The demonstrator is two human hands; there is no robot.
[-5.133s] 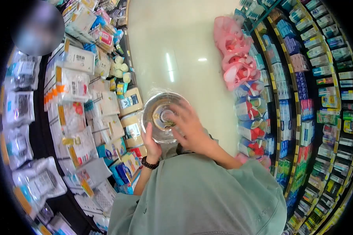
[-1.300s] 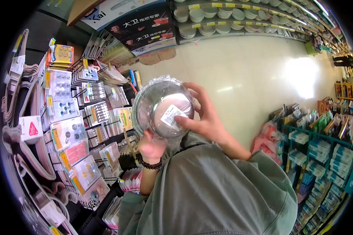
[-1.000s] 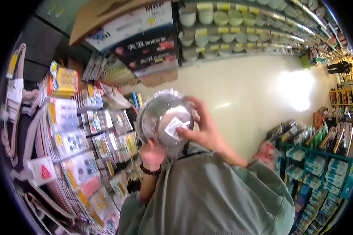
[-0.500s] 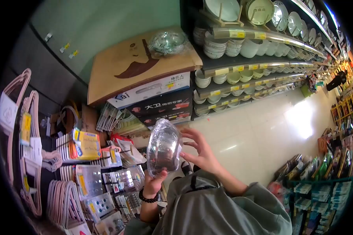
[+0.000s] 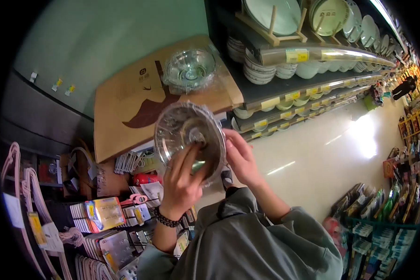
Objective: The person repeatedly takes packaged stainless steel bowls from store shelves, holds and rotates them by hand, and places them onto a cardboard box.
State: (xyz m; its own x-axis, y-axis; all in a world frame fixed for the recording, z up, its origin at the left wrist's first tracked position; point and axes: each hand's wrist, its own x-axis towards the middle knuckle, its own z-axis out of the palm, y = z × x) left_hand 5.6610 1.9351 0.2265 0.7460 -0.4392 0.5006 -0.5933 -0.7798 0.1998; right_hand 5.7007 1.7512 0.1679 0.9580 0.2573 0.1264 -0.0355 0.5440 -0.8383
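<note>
A clear glass bowl [image 5: 171, 127] in crinkled plastic wrap is held up in front of my body, its round opening turned toward me. My left hand [image 5: 184, 182], with a dark beaded bracelet [image 5: 167, 219] at the wrist, lays its outstretched, spread fingers across the opening, tips near the middle of the bottom. At the right-hand rim, my right hand [image 5: 240, 157] grips the bowl with bent fingers. A similar wrapped glass bowl [image 5: 190, 70] sits beyond it on a large brown carton [image 5: 119, 105].
Shelves [image 5: 277, 100] of white bowls and plates run along the right. Hangers [image 5: 35, 200] and packaged goods [image 5: 105, 214] hang at the lower left. A pale tiled floor [image 5: 303, 172] lies between these and a rack of packets [image 5: 382, 233]. A person in dark clothes [image 5: 404, 87] is far off.
The glass bowl has risen and turned its opening toward me. My left hand has gone from its lower edge to across the opening. My right hand has closed on the rim.
</note>
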